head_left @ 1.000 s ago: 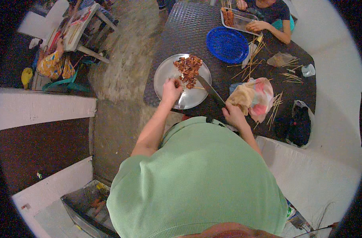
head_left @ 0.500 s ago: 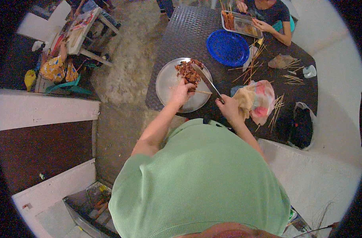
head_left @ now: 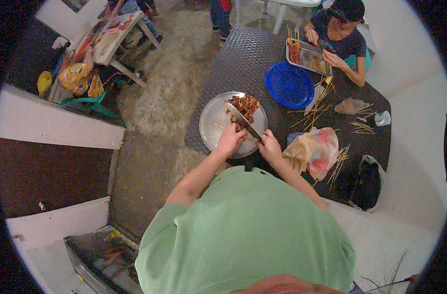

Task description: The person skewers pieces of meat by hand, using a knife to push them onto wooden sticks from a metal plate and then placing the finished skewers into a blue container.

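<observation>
A round metal plate (head_left: 210, 128) lies near the table's front edge with a heap of browned, chopped meat (head_left: 246, 106) toward its far side. My left hand (head_left: 231, 140) is at the plate's near part, its fingers closed around what looks like a meat skewer; a dark bit of meat shows at the fingertips, and the stick is mostly hidden. Close beside it, my right hand (head_left: 271, 148) grips the handle of a long knife (head_left: 244, 119). The blade slants far-left over the plate, its tip at the heap's left edge, and passes just beyond my left fingers.
Right of the plate are a blue plate (head_left: 289, 85), scattered wooden sticks (head_left: 317, 109), a crumpled cloth (head_left: 300, 151), a plastic bag (head_left: 324, 153), a white cup (head_left: 382, 118) and a black bag (head_left: 368, 182). Across the table, a person handles food over a metal tray (head_left: 309, 60) holding skewers.
The view has tilted, so the table sits lower. My right hand has moved left, nearer my left hand, and the knife tip has crossed to the heap's left side.
</observation>
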`<control>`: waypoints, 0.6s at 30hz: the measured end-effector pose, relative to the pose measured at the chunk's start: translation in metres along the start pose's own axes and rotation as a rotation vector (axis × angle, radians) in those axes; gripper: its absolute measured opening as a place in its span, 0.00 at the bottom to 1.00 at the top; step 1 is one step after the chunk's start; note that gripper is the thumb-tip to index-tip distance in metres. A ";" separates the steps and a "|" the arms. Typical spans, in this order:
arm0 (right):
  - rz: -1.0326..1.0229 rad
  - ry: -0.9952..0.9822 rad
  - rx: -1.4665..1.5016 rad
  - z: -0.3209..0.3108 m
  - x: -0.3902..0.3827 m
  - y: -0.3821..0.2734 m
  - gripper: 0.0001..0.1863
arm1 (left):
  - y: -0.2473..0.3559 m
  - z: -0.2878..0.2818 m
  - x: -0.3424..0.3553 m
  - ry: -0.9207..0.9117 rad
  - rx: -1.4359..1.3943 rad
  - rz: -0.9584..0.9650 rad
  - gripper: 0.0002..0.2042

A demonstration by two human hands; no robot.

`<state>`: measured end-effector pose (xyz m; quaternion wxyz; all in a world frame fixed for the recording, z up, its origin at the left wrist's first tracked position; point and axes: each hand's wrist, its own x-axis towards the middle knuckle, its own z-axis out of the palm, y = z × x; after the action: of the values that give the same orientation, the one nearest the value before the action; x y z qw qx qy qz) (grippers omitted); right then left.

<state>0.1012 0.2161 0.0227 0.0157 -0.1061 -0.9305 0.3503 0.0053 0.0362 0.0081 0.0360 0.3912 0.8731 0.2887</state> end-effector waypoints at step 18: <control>0.075 -0.033 0.023 -0.055 -0.036 -0.013 0.11 | -0.029 -0.022 -0.019 0.107 0.214 0.011 0.09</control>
<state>0.1394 0.2346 0.0742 -0.0116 -0.1350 -0.9218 0.3632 -0.0066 -0.0030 0.0078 -0.0540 0.3819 0.8973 0.2146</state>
